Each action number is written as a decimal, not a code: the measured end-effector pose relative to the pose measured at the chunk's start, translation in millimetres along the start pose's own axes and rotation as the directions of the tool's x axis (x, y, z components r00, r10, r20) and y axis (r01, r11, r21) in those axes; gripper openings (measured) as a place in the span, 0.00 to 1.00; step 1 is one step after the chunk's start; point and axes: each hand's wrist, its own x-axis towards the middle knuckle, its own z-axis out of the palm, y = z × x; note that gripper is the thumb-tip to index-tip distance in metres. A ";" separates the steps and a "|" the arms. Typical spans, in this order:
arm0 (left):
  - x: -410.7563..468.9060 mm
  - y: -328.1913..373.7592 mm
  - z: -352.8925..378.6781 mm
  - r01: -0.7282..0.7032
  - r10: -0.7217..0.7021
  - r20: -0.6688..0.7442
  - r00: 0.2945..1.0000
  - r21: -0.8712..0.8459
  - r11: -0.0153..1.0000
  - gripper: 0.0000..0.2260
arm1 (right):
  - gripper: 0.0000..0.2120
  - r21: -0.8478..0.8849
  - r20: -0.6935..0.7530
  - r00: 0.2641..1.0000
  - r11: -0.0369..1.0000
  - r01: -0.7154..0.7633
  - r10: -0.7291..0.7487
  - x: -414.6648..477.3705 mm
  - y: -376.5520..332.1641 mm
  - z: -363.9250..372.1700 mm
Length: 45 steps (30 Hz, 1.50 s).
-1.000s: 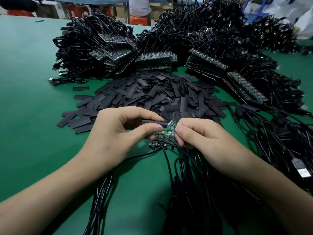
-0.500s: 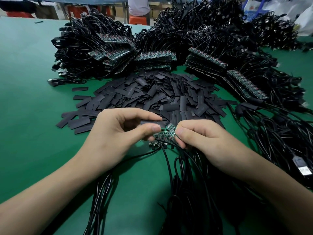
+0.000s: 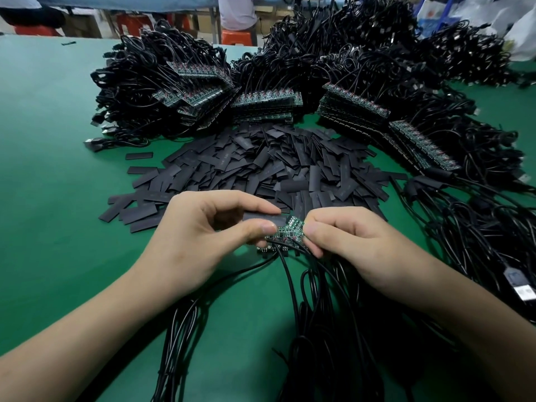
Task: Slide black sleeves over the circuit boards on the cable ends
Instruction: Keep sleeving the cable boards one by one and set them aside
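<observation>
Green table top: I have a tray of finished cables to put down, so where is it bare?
The broadest bare stretch of the green table top lies left of the flat black sleeve pile and the stacked black cable bundles. A narrower patch sits in front, among the trailing black cables. Centre, back and right are crowded.

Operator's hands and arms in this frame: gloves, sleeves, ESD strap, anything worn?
Nothing worn. The left hand and right hand show no gloves, rings or finger cots. The left forearm and right forearm are uncovered to the frame edge: no sleeves, watch or wrist strap visible.
</observation>
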 end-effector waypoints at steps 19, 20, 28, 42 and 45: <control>-1.2 -3.9 2.7 -0.012 0.011 -0.015 1.000 -0.013 1.000 0.08 | 0.16 0.040 0.018 1.000 0.999 -0.007 0.006 0.6 1.9 1.7; -1.1 -4.6 1.8 -0.020 0.020 -0.014 1.000 0.007 1.000 0.09 | 0.16 0.035 0.020 1.000 0.999 -0.004 0.004 0.6 2.1 1.7; 0.0 -4.1 -5.3 -0.046 0.038 0.090 0.995 0.083 0.996 0.08 | 0.16 -0.050 0.094 0.995 0.998 0.027 -0.022 -0.1 -0.3 2.5; 1.0 -0.3 -6.1 -0.257 0.209 0.184 0.960 0.299 0.919 0.11 | 0.13 -0.194 0.112 0.994 0.981 0.003 0.019 -1.1 4.6 -0.3; -1.0 0.5 -0.6 -0.287 0.240 0.176 0.955 0.329 0.899 0.10 | 0.13 -0.206 0.073 0.997 0.979 0.007 0.008 -0.4 4.7 4.6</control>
